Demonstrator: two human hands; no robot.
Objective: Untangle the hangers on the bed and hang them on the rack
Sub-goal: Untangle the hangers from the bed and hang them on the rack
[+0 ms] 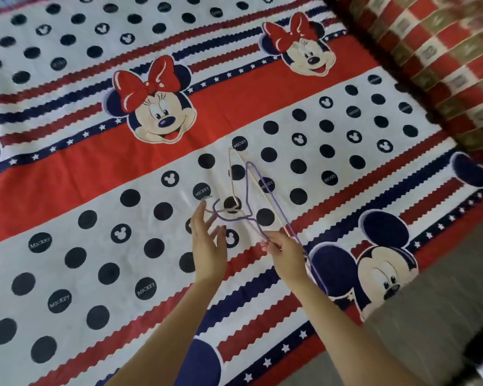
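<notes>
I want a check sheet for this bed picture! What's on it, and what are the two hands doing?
Surface: bedsheet with cartoon mice, dots and stripes, spread flat.
Job's things: purple hanger and white hanger, overlapping on the sheet; rack not seen.
Clutter: nothing seen.
Grippers: right hand pinches the hangers' lower corner; left hand is open, fingers spread near the purple hook.
Cables: nothing seen.
Surroundings: red checked blanket at the upper right; grey floor.
</notes>
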